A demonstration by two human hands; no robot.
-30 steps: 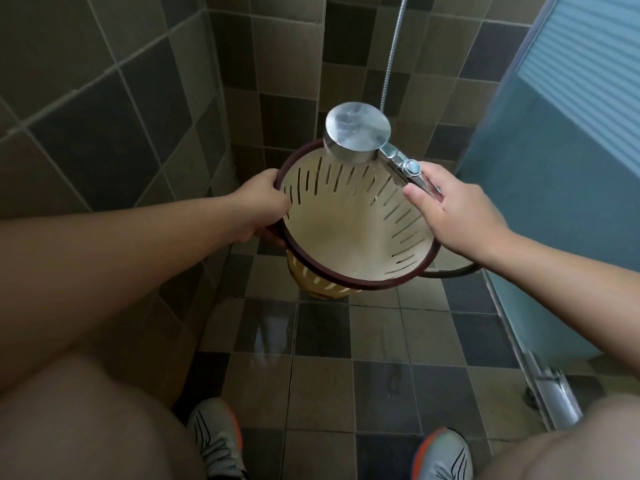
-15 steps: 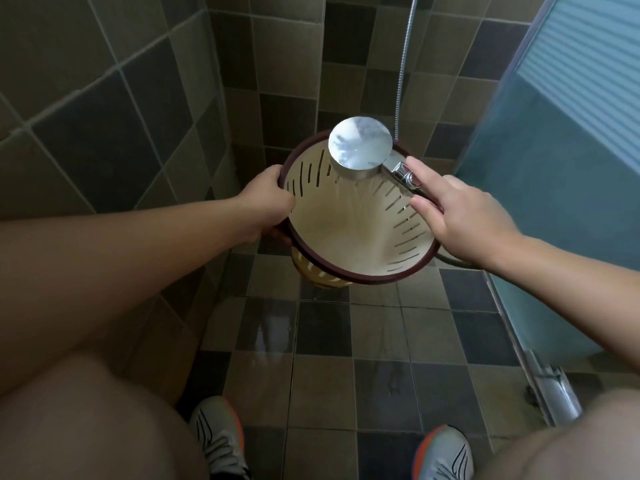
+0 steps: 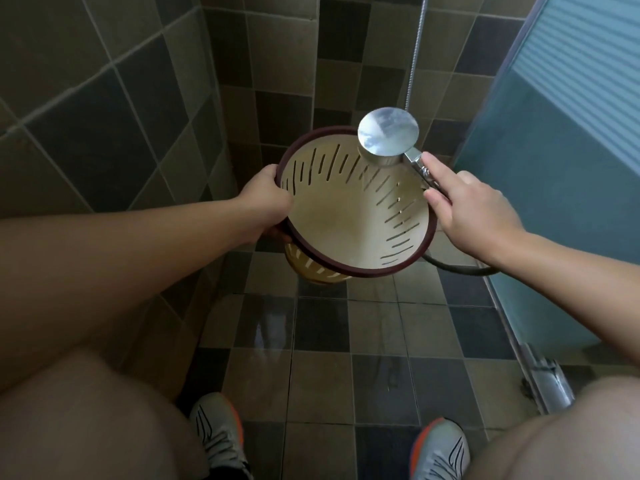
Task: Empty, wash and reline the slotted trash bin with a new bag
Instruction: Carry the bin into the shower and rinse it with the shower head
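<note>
The slotted trash bin [image 3: 332, 220] is beige with a dark red rim and is held up above the tiled floor, its open mouth tilted toward me. My left hand [image 3: 265, 197] grips its left rim. My right hand [image 3: 464, 206] holds the handle of a chrome shower head [image 3: 388, 135], which hangs over the bin's far right rim and faces down into it. The bin looks empty inside; no bag is in view.
Tiled walls close in at left and behind. A frosted glass door [image 3: 561, 168] with a metal track [image 3: 543, 379] stands at right. The shower hose [image 3: 414, 57] runs up the back wall and loops below my right wrist. The floor tiles [image 3: 273, 327] are wet; my shoes are near the bottom.
The shower head has shifted from the far middle of the rim to its far right side. My right hand moved slightly right with it. The bin stays in my left hand.
</note>
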